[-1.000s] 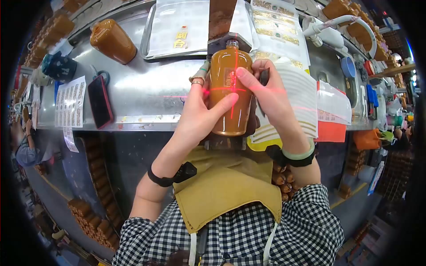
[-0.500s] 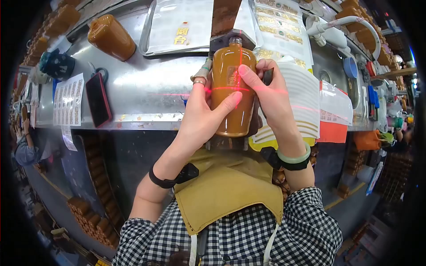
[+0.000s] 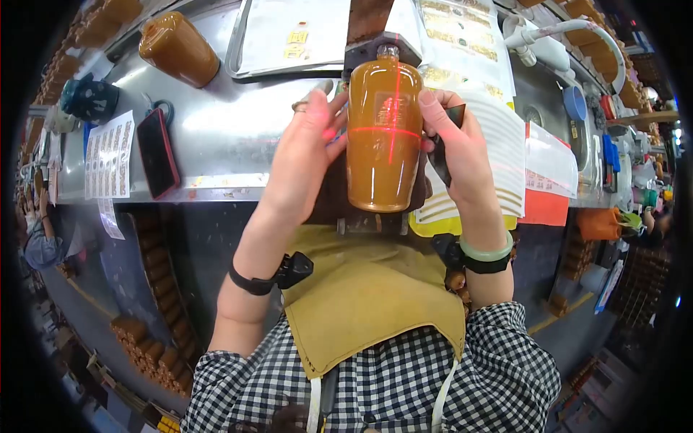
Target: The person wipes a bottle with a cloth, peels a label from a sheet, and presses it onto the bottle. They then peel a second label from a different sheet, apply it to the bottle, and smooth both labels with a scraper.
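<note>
- A steel workbench (image 3: 209, 137) spans the view, shiny and flecked with scraps along its near edge.
- A tan apron (image 3: 375, 289) covers the person's lap, over black-and-white checked sleeves.
- A tray (image 3: 267, 43) with a white surface lies on the far side of the bench, left of a dark upright bracket.
- A stack of white sheets (image 3: 484, 166) with gold-brown curved bands sits right of the bracket, a gold label sheet (image 3: 462, 36) beyond it.
- The brown glazed bottle (image 3: 386, 166) rests in front of the person at the bench's near edge, its clear neck pointing away and meeting the bracket.
- The left hand (image 3: 292, 155) is at the bottle's left side, fingers loosely spread and slightly bent; whether the fingertips touch the glaze, I cannot tell.
- The right hand (image 3: 465, 155) is at the other side, pinching a tool between thumb and fingers, with the thumb tip by the bottle's shoulder.
- A second brown bottle (image 3: 180, 50) lies at the upper left.
- A printed label sheet (image 3: 108, 155) hangs over the edge at the left, beside a red-edged phone (image 3: 157, 153).
- That dark flat tool (image 3: 439, 160) is near the bottle's right flank.
- A small gold-toned label (image 3: 392, 112) shows on the bottle's front, crossed by red light lines.
</note>
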### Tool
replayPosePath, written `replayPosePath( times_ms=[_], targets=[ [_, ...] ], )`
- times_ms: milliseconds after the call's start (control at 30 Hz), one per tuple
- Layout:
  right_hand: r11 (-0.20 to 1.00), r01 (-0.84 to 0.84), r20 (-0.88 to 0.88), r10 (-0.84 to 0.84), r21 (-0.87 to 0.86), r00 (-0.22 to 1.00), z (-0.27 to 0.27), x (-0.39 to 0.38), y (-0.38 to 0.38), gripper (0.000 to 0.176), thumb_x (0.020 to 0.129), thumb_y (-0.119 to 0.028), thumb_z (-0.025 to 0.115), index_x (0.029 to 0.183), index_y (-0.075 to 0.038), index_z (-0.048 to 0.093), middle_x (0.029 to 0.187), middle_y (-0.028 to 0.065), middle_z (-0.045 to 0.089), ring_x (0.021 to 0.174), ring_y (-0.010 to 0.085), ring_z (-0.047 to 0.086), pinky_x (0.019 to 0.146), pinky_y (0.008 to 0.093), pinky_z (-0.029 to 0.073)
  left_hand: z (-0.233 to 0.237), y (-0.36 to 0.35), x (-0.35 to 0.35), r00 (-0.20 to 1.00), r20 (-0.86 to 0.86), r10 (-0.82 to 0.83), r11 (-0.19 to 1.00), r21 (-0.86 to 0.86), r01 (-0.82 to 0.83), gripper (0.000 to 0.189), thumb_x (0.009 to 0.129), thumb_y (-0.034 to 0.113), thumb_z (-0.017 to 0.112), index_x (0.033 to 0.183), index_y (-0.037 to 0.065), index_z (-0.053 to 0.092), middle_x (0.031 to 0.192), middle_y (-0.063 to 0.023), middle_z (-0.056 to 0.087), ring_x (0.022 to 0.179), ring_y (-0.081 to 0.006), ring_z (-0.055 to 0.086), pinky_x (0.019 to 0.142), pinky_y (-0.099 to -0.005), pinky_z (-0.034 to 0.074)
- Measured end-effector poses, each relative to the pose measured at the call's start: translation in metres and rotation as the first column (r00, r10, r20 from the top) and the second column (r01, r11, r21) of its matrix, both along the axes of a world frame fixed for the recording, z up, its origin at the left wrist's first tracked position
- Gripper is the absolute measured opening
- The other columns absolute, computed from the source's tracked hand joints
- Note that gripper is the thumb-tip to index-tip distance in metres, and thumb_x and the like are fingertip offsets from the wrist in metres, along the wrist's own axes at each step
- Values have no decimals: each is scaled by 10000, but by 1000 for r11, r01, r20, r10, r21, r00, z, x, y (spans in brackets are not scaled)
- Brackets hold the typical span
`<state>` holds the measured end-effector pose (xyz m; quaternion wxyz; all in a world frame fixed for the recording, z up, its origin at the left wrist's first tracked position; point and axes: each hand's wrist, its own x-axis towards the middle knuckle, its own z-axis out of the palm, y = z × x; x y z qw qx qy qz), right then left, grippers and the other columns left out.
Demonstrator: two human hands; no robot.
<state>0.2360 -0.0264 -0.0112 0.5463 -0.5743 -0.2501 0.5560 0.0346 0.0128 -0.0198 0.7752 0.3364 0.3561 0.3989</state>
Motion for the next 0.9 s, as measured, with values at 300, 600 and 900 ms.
replayPosePath(
  times_ms=[300,600,900],
  targets=[
    [999,-39,86,36,29,996,-2,-9,-14,283,936,-217,806,1016,-73,576,903,-46,553,820,19,506,698,189,427,2,-11,10,993,-64,-103,983,148,111,782,984,149,732,1572,-32,250,1525,-171,476,1365,-221,515,1137,-378,435],
    [998,-6,119,-1,56,993,-3,-15,-13,360,897,-195,843,1034,-77,532,899,-50,498,794,23,494,664,185,433,1,-14,13,986,-146,-85,974,196,113,749,974,126,739,1549,-28,285,1485,-169,506,1351,-222,526,1133,-385,446],
    [999,-25,93,23,20,995,5,-13,-13,340,900,-212,841,1001,-76,546,896,-43,532,815,27,518,687,190,437,-3,-17,16,989,-140,-46,974,214,75,729,970,163,755,1527,-31,326,1462,-175,530,1335,-229,542,1123,-388,453]
  ],
)
